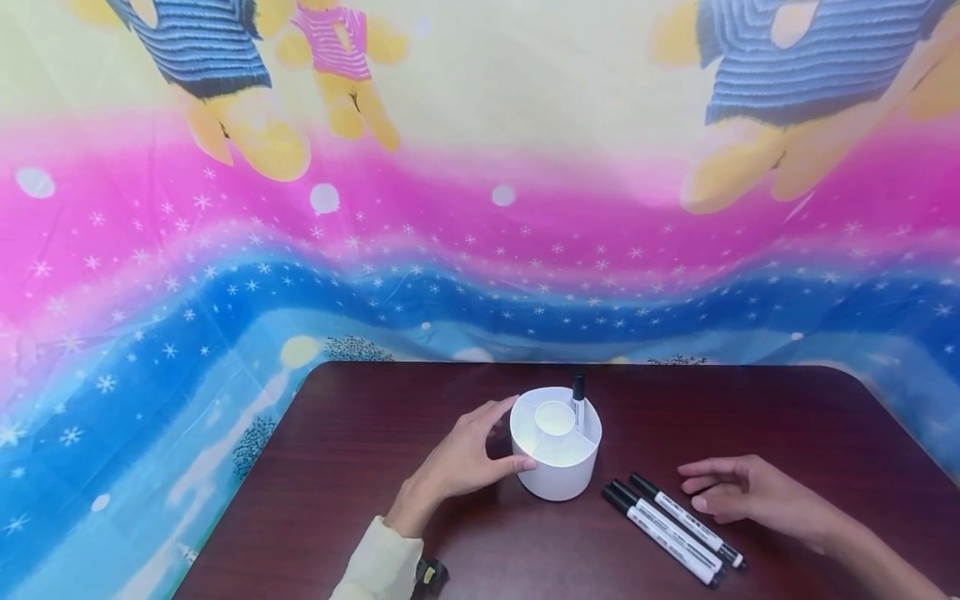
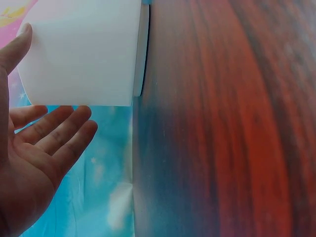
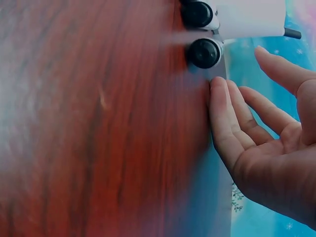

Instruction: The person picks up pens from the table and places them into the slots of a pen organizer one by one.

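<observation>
A round white desk organizer (image 1: 558, 479) with a small inner ring and dividers stands on the table. One black-capped marker (image 1: 578, 390) is upright in its back right compartment. My left hand (image 1: 468, 454) spans the organizer's left side, thumb at the front rim and index fingertip at the back rim; in the left wrist view the other fingers (image 2: 64, 133) stretch out loosely beside the white wall. Three white markers (image 1: 678, 533) with black caps lie side by side, slanting, right of the organizer. My right hand (image 1: 765, 496) hovers just right of them, fingers relaxed and holding nothing.
The dark red wooden table (image 1: 360, 433) has rounded back corners. Behind it hangs a cloth (image 1: 480, 233) printed with bears and snowflakes. A black object (image 1: 431, 577) sits by the left sleeve at the lower edge.
</observation>
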The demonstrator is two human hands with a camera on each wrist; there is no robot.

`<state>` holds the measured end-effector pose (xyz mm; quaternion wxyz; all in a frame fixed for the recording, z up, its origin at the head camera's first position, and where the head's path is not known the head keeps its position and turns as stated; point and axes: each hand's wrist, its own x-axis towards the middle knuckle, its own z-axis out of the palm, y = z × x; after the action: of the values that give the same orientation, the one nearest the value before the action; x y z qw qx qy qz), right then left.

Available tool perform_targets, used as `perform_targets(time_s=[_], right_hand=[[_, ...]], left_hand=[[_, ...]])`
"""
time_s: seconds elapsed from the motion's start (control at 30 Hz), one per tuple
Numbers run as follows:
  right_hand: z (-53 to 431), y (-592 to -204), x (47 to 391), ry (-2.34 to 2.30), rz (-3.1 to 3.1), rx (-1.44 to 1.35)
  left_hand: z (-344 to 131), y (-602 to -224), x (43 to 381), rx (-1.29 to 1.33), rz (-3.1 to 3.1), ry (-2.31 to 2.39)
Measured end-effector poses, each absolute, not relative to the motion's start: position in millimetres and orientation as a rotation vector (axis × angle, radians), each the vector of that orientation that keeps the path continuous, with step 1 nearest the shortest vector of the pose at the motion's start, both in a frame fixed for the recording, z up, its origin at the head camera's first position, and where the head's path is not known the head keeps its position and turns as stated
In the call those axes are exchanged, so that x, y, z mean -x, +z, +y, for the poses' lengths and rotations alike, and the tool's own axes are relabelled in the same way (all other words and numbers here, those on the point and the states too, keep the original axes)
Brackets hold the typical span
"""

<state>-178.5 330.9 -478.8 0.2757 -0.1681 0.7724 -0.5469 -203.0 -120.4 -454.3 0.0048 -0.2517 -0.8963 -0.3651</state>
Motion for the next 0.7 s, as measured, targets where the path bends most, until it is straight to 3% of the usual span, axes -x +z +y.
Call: perform_targets(time_s=[0.7], right_hand=[[307.3,-477.7,175.8,-1.365,2.212,0.431]], left_hand=[[-120.8,-456.4,204.4,0.804,-2.796,-1.124]])
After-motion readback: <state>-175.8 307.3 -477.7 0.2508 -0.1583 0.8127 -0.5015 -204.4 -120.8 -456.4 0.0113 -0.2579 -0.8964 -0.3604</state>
